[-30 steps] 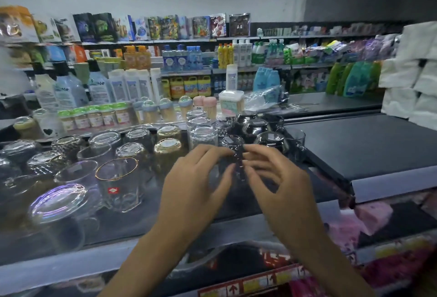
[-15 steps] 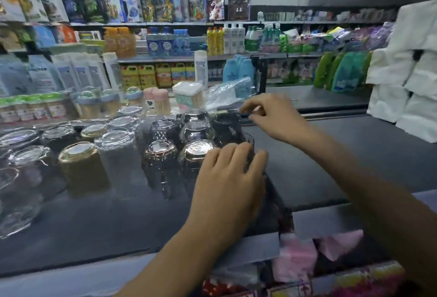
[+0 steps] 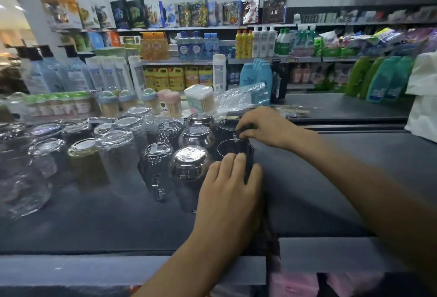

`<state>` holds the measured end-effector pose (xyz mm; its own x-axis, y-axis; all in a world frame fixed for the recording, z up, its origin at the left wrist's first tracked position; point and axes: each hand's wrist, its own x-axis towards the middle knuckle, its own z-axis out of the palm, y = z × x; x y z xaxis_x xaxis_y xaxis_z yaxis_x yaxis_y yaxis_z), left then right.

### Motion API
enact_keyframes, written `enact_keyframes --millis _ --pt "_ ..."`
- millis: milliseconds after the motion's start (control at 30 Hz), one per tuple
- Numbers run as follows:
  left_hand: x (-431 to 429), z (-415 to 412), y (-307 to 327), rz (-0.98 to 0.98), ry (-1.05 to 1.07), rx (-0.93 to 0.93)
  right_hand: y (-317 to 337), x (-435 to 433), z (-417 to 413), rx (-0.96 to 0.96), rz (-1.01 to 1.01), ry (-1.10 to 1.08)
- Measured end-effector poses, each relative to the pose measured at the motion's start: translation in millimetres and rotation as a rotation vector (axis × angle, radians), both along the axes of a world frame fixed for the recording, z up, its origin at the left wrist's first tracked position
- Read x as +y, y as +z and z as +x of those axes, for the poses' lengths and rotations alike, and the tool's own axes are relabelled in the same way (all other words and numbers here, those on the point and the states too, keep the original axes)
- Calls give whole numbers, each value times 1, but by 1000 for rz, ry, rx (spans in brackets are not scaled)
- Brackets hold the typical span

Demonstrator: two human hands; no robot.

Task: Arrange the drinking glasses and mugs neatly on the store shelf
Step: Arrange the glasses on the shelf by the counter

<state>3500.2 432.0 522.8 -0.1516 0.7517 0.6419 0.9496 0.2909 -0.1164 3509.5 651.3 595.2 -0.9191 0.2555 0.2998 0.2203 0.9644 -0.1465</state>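
Left hand (image 3: 228,192) grips one glass (image 3: 235,152), right hand (image 3: 263,126) a second glass (image 3: 225,127).

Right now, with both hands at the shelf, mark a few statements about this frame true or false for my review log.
1. The left hand grips the near dark glass. True.
2. The right hand holds a blue bottle. False: it pinches the rim of the far dark glass.
3. The amber glass stands mouth up. False: it stands base up.
4. The pink toothpick holder stands behind the glasses. True.
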Motion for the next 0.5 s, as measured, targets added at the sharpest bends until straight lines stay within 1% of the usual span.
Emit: enact_keyframes --millis 133,300,367,500 --pt "0 0 1 1 0 14 -1 4 2 66 -20 -1" --pt "4 -4 6 41 3 23 11 9 6 205 -107 -21" --pt "5 -5 7 53 -3 16 18 13 10 303 -175 -52" --pt "4 -6 14 65 -27 -13 32 15 20 506 -390 -80"
